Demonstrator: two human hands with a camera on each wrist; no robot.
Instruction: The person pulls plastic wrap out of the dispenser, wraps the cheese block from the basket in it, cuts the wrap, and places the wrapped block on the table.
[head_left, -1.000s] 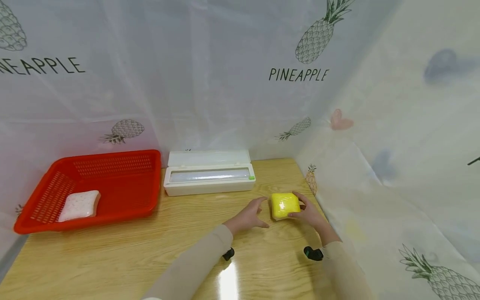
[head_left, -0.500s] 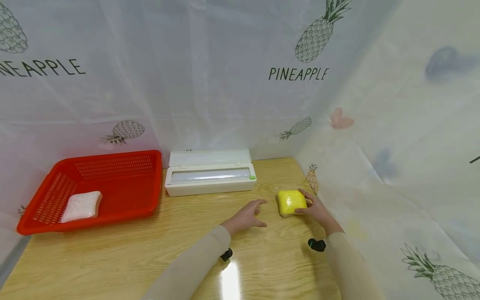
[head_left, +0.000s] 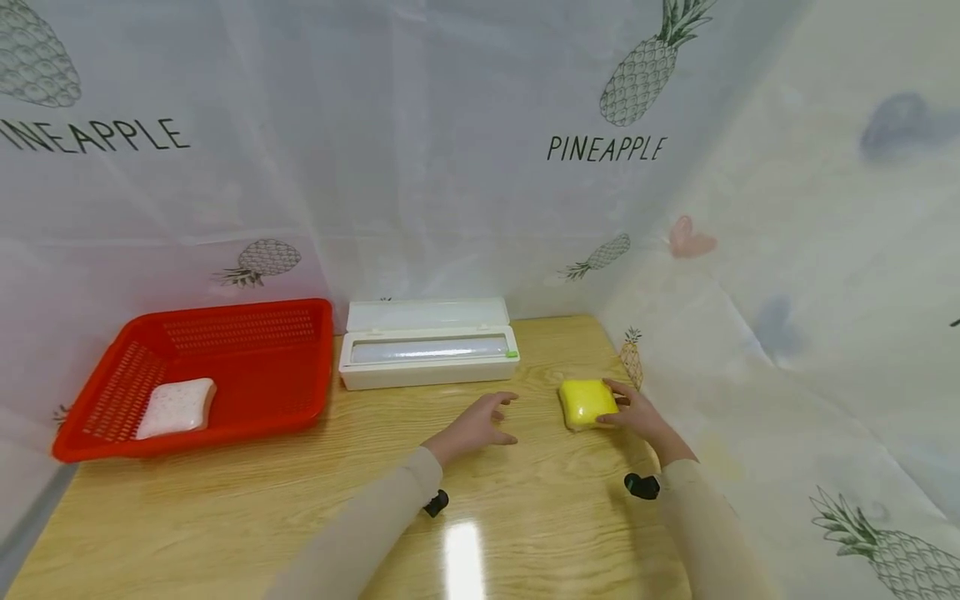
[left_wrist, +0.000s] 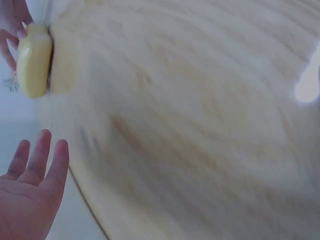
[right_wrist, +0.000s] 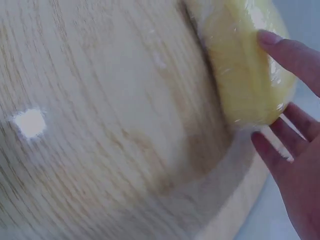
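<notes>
A yellow, rounded-corner block wrapped in clear plastic film (head_left: pixel 588 403) sits at the right end of the wooden table. My right hand (head_left: pixel 640 415) holds it from its right side, thumb at the near corner and a finger at the far corner. The right wrist view shows the thumb pressed on the shiny film of the block (right_wrist: pixel 245 65), the other fingers around its end. To the left, apart from the block, my left hand (head_left: pixel 472 427) hovers with fingers spread and holds nothing. In the left wrist view its palm (left_wrist: pixel 30 200) faces up toward the camera.
A white film dispenser (head_left: pixel 431 371) stands at the back middle with its lid up and a roll inside. At the left is a red plastic basket (head_left: pixel 322 392) with a whitish wrapped block (head_left: pixel 176 408) in it. Printed curtains (head_left: pixel 450 167) border the table (head_left: pixel 262 508).
The yellow block has shifted right, away from the left hand, with my right hand on it. My left hand has drawn back leftward. The view has turned slightly left.
</notes>
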